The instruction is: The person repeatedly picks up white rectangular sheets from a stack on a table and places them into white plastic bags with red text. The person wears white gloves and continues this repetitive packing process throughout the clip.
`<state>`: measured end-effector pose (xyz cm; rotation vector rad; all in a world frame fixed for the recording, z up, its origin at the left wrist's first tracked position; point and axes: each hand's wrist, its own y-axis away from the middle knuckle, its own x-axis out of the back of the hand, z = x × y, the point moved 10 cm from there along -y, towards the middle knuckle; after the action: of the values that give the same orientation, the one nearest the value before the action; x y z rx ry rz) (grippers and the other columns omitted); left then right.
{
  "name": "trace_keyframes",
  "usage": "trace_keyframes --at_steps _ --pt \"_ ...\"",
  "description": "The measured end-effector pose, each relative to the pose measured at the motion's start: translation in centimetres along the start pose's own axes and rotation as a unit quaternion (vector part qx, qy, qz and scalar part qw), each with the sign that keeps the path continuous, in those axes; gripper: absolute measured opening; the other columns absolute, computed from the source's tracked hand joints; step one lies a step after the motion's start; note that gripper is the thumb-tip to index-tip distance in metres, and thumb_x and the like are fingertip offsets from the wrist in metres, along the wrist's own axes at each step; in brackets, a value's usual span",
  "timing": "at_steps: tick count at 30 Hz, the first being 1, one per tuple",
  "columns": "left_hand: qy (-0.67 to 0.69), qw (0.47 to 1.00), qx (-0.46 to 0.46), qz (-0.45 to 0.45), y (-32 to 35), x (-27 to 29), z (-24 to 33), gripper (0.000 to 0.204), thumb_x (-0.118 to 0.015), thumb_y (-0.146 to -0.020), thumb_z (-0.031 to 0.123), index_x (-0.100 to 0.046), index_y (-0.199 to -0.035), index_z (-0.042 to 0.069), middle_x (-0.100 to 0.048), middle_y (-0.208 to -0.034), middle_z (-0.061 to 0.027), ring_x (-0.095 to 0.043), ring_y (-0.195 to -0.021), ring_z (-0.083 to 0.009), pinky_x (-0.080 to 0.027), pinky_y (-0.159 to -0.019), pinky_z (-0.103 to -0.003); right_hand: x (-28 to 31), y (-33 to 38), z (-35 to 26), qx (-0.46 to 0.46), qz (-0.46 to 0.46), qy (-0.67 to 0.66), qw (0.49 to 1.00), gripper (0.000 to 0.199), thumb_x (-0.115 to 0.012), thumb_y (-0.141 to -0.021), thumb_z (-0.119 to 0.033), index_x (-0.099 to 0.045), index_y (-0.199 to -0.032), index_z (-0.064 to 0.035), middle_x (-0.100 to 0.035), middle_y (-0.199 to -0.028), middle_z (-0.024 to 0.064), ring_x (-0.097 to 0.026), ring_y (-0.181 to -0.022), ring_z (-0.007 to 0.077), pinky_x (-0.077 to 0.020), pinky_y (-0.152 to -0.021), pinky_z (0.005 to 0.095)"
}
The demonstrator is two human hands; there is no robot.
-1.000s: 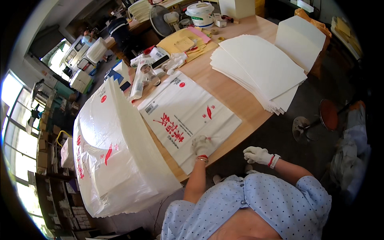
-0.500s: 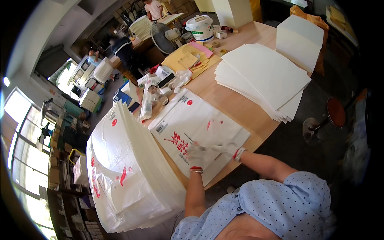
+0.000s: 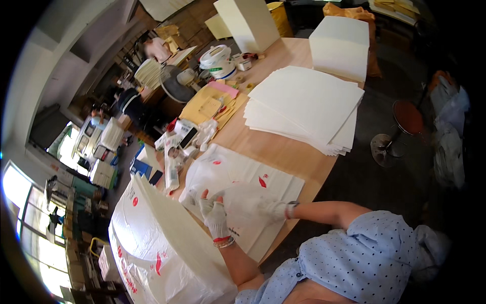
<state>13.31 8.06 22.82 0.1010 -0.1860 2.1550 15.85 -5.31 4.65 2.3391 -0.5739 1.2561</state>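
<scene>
A white translucent plastic bag (image 3: 228,164) with red print lies on the near part of the table, its upper film puffed up and loose between my hands. At the bag's left edge is my left hand (image 3: 215,218), in a white knit glove with bare fingertips, thumb and finger raised and apart. My right hand (image 3: 273,210), gloved too and blurred, closes on the raised film at the bag's right side. A flat white stack (image 3: 276,230) shows beneath the bag. Left of it stands a tall pile of similar bags (image 3: 152,243) with red print.
Fanned white sheets (image 3: 304,101) lie on the table (image 3: 298,169) at the right, before a white block-shaped stack (image 3: 339,45). A phone (image 3: 188,137), yellow envelopes (image 3: 202,106) and a white bucket (image 3: 218,62) sit farther back. A round stool (image 3: 407,117) stands right. Other people work behind.
My left hand has moved left and risen from the bag's face to its left edge. The bag, flat before, is now lifted and crumpled. The view has shifted a little.
</scene>
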Motion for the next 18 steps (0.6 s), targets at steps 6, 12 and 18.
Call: trace_keyframes --at_steps 6,12,18 --pt "-0.291 0.925 -0.196 0.145 4.2 0.5 3.2 0.044 -0.062 -0.076 -0.004 -0.047 -0.117 -0.004 -0.060 -0.091 -0.0100 -0.055 -0.079 -0.0134 -0.047 -0.072 -0.027 21.3 13.1 13.9 -0.104 0.220 0.214 0.946 0.029 -0.059 -0.077 -0.020 -0.056 -0.099 -0.0023 -0.051 -0.114 0.0177 -0.046 -0.110 0.0335 -0.0413 -0.088 0.0391" --pt "-0.011 0.973 -0.212 0.089 9.0 -6.4 3.3 0.036 -0.061 -0.077 -0.005 -0.052 -0.112 -0.001 -0.056 -0.108 -0.0126 -0.055 -0.101 -0.0228 -0.044 -0.087 -0.030 25.1 16.0 26.3 -0.150 0.172 0.056 0.972 0.031 -0.052 -0.083 -0.026 -0.060 -0.104 -0.0036 -0.060 -0.100 0.0174 -0.059 -0.093 0.0298 -0.0474 -0.080 0.0368" --pt "0.452 0.796 0.316 -0.251 11.5 -26.1 -11.0 0.030 -0.052 -0.089 0.013 -0.051 -0.117 0.002 -0.057 -0.112 -0.0100 -0.056 -0.104 -0.0232 -0.045 -0.091 -0.037 19.5 18.0 10.0 0.106 0.284 0.214 0.929 0.024 -0.048 -0.088 -0.030 -0.063 -0.086 -0.0114 -0.064 -0.080 0.0123 -0.060 -0.060 0.0253 -0.0510 -0.060 0.0381"
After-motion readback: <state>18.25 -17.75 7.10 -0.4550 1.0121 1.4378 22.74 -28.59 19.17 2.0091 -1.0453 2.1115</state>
